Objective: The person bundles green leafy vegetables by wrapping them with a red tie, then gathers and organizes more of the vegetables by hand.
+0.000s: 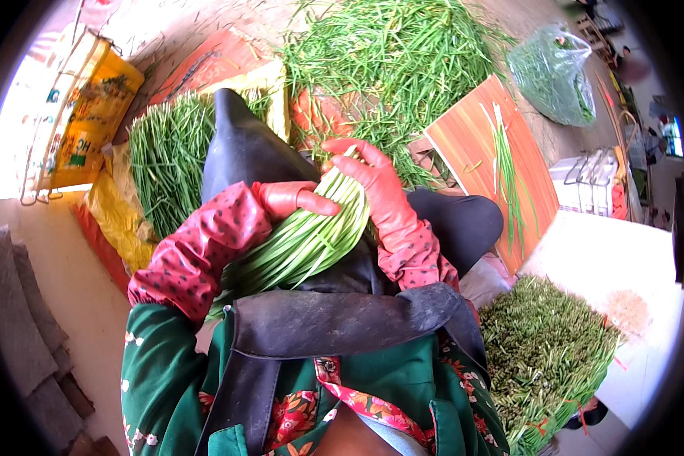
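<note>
Both my hands wear red rubber gloves below spotted red sleeve covers. Over my lap, my left hand [299,199] grips a thick bundle of long green stalks, probably garlic chives [308,245], with its thumb across the top. At the bundle's pale cut ends, my right hand [373,176] curls its fingers around the far right side. The leafy ends trail down to the lower left, partly under my left forearm. Beyond my knees lies a loose heap of green leaves [399,57]. A few loose stalks [507,176] rest on a wood-grain board [467,137] to the right.
Upright packed stalks [171,154] stand at the left, near a yellow crate [91,114]. Tied bundles [547,353] are stacked at the lower right. A clear plastic bag of greens [553,74] sits at the upper right. Grey slabs [17,319] lie at the far left.
</note>
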Demonstrator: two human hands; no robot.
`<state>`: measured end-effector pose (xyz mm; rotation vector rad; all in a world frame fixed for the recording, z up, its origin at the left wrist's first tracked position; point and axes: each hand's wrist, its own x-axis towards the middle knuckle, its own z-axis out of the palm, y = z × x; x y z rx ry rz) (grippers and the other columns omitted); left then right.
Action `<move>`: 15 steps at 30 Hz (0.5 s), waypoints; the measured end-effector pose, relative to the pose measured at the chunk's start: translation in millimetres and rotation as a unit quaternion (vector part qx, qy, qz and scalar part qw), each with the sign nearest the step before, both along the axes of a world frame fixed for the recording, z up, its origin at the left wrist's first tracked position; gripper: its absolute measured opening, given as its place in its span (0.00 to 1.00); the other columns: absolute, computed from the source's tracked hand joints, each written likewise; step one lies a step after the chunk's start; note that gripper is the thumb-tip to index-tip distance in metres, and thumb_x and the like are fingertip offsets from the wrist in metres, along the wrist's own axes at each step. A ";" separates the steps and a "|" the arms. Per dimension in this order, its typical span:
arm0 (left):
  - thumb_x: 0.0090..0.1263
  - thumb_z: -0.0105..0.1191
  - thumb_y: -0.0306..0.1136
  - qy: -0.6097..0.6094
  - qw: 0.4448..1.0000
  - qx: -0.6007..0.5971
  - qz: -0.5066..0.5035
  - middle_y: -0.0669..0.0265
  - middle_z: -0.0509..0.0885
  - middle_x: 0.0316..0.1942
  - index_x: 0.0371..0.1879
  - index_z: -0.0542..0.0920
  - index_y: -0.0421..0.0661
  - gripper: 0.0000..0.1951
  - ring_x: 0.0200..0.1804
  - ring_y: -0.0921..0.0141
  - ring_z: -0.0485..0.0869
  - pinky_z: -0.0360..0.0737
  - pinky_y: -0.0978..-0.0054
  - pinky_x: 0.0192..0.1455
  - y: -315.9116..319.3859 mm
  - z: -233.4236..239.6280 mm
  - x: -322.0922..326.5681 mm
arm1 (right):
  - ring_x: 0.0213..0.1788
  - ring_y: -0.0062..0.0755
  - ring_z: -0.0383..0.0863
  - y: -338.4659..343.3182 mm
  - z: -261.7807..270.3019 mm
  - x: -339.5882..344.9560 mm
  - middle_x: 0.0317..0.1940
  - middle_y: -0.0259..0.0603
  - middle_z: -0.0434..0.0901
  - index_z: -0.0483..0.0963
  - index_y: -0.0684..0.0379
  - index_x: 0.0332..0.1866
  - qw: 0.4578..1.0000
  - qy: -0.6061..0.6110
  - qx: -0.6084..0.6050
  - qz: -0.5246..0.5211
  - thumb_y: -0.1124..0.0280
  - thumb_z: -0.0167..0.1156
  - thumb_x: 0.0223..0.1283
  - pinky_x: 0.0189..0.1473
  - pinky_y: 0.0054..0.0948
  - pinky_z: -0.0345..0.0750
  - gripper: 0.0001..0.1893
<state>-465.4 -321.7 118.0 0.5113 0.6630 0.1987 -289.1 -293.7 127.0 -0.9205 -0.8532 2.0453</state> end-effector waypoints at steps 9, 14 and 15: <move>0.61 0.60 0.33 0.063 0.975 0.211 -0.012 0.63 0.82 0.46 0.58 0.72 0.39 0.26 0.48 0.72 0.79 0.77 0.74 0.51 -21.4 17.7 -44.0 | 0.33 0.28 0.79 138.2 134.6 114.5 0.32 0.40 0.79 0.74 0.62 0.45 0.931 -0.167 0.293 -0.143 0.67 0.56 0.57 0.39 0.25 0.77 0.14; 0.61 0.56 0.26 0.413 0.861 0.295 0.034 0.63 0.82 0.43 0.59 0.70 0.40 0.25 0.40 0.75 0.81 0.79 0.79 0.40 -25.6 44.5 -120.9 | 0.31 0.24 0.79 161.7 162.2 129.5 0.30 0.37 0.80 0.76 0.61 0.45 0.863 -0.322 0.356 -0.155 0.70 0.55 0.59 0.35 0.22 0.76 0.11; 0.62 0.56 0.27 0.414 0.808 0.413 0.069 0.63 0.81 0.46 0.60 0.70 0.40 0.25 0.43 0.75 0.80 0.79 0.78 0.43 -17.9 53.6 -132.4 | 0.32 0.21 0.79 161.5 159.2 117.2 0.29 0.36 0.80 0.79 0.62 0.42 0.758 -0.474 0.436 -0.102 0.73 0.57 0.57 0.36 0.20 0.75 0.09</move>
